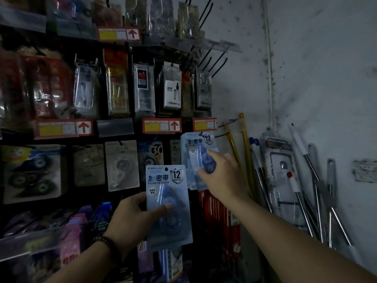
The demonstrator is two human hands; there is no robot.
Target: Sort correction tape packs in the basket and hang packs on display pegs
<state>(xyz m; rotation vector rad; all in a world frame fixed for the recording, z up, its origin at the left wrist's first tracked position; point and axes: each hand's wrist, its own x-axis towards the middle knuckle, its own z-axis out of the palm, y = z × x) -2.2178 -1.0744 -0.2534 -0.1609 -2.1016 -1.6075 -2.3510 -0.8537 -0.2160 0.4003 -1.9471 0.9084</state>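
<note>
Pack in left hand, peg up and to its right.

My left hand (132,217) grips 1 correction tape pack (168,205) by its left edge, thumb across the blister. The pack is upright, long axis vertical, hang hole (166,169) at the top. The target peg (222,135) lies up and right of that hole; its tip pokes out past the hung packs (199,147) already on it. My right hand (222,176) is the nearer one to the peg. It lies on the front hung pack, thumb low and forefinger high on the blister; I cannot tell whether it pinches or only presses. My read: the held pack needs lifting up and rightward until the hole meets the peg tip, with the right hand steadying the stack. The basket is not in view.
</note>
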